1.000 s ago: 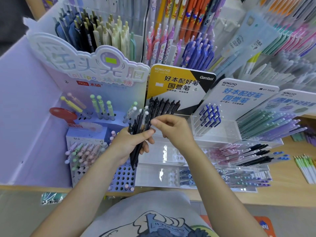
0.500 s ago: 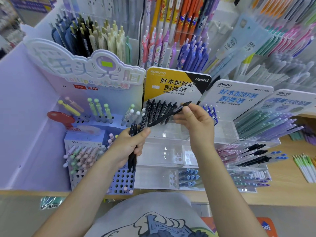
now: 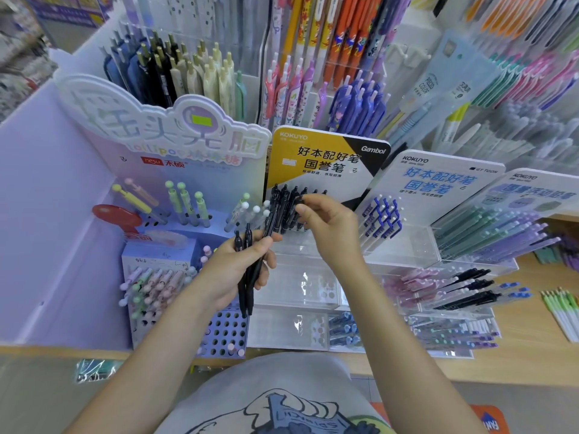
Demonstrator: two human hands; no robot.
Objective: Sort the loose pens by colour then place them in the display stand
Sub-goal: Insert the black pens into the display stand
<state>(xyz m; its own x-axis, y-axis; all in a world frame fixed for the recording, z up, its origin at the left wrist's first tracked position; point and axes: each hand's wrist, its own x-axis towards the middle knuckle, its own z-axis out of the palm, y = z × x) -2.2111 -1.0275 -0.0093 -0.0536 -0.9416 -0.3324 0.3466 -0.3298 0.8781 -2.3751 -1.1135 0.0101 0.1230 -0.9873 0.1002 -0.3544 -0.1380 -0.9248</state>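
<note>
Black pens [image 3: 289, 208] (upright) in clear stand [image 3: 313, 245]

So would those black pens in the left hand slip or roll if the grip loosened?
Probably: the black pens look slim, round and smooth, so they would likely slide out. They seem stiff and light, since the left hand holds several loosely.

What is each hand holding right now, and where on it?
Left hand grips a bunch of black pens around their middles. Right hand is at the stand's black pens; any hold can't be told.
</note>
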